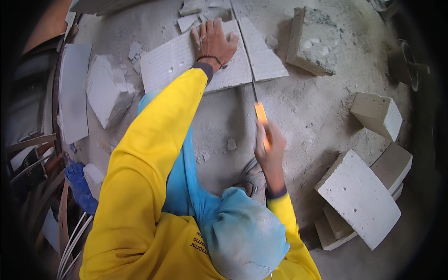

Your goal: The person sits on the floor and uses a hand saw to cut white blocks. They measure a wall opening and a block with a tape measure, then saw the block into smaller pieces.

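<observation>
A pale lightweight concrete block (164, 63) lies in front of me, its top face up. My left hand (217, 42) presses flat on it with the fingers apart, holding nothing. My right hand (271, 143) is closed around the orange handle (260, 112) of a hand saw. The thin dark saw blade (254, 91) runs away from me along a straight line across the block. To the right of that line is a narrower, wedge-like part of the block (264, 57). Whether this part is fully separate, I cannot tell.
A thick rough block (313, 42) stands at the upper right. Several cut blocks (358, 199) are piled at the lower right, near a smaller one (378, 113). Broken pieces (106, 91) and a flat slab (74, 94) lie left, beside wood scraps and a blue plastic bag (78, 182).
</observation>
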### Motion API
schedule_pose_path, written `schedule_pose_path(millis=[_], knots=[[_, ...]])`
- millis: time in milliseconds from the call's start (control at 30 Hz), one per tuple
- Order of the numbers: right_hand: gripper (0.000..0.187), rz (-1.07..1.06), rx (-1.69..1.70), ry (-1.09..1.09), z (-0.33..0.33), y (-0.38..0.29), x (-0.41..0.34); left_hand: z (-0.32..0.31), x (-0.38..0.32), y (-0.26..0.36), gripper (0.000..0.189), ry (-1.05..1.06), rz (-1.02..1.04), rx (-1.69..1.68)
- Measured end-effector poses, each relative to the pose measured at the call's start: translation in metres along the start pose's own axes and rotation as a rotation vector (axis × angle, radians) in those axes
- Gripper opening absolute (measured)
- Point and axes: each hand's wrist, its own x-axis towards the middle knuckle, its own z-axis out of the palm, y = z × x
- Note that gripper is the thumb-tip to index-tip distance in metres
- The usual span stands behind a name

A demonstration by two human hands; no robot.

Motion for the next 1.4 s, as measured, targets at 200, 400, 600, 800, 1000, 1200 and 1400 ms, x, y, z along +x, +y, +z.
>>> schedule_pose_path(millis=[200,400,600,800,1000,1200,1400], knots=[[0.011,-0.072,-0.017,-0.006,0.003,0.003,0.025,-0.005,0.014,-0.005,0.056,0.026,-0.036,-0.022],[0.015,0.061,-0.031,-0.049,-0.054,0.007,-0.091,0.002,0.005,-0.006,0.058,-0.025,-0.002,0.041],[0.011,-0.051,0.021,0.021,0.001,0.011,0.053,0.006,0.033,-0.015,0.069,-0.066,-0.126,0.107],[0.010,-0.091,-0.208,-0.105,-0.067,0.021,-0.043,0.013,0.030,-0.022,0.066,-0.063,-0.096,0.091],[0.011,-0.003,-0.123,-0.103,-0.034,0.022,0.003,0.034,0.026,-0.035,0.065,0.044,-0.030,0.131],[0.009,-0.165,-0.014,-0.048,-0.011,0.025,0.062,0.032,0.025,-0.047,0.071,0.005,-0.098,0.181],[0.011,0.032,-0.123,-0.135,-0.096,0.063,-0.093,0.027,0.043,-0.039,0.067,-0.023,-0.084,0.153]])
